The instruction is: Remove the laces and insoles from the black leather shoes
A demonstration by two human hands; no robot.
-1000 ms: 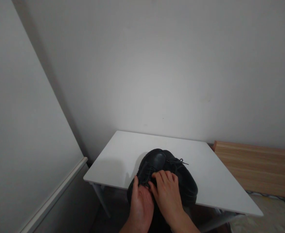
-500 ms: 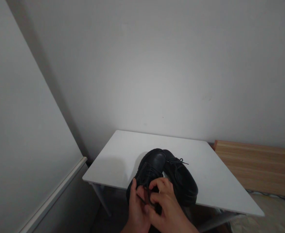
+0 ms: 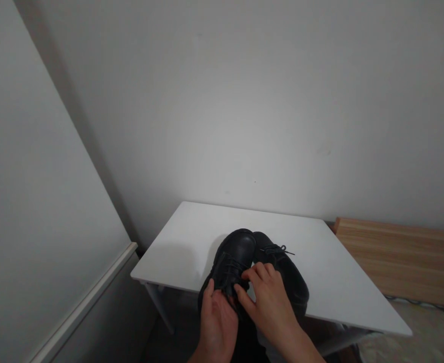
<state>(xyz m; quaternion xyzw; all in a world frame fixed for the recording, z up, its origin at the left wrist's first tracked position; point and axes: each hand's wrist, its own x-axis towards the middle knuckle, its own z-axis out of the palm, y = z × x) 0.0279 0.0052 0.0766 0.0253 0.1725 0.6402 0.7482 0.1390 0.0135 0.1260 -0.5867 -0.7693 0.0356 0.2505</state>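
Observation:
Two black lace-up shoes stand side by side on a small white table (image 3: 191, 237), toes pointing away from me. My left hand (image 3: 216, 320) grips the left shoe (image 3: 236, 254) at its near side, thumb up along the lacing. My right hand (image 3: 267, 302) rests over the gap between the shoes, its fingertips pinching the left shoe's laces. The right shoe (image 3: 288, 272) lies partly under my right hand, a lace end sticking out to its right.
The table stands in a corner, a pale wall behind it and a white panel (image 3: 36, 201) with a ledge to the left. A wooden board (image 3: 396, 259) lies low on the right beside the table. Patterned floor shows at the bottom right.
My right hand lifted off the shoe toward me with the lace, then returned forward onto the lacing. My left hand stayed on the left shoe's side.

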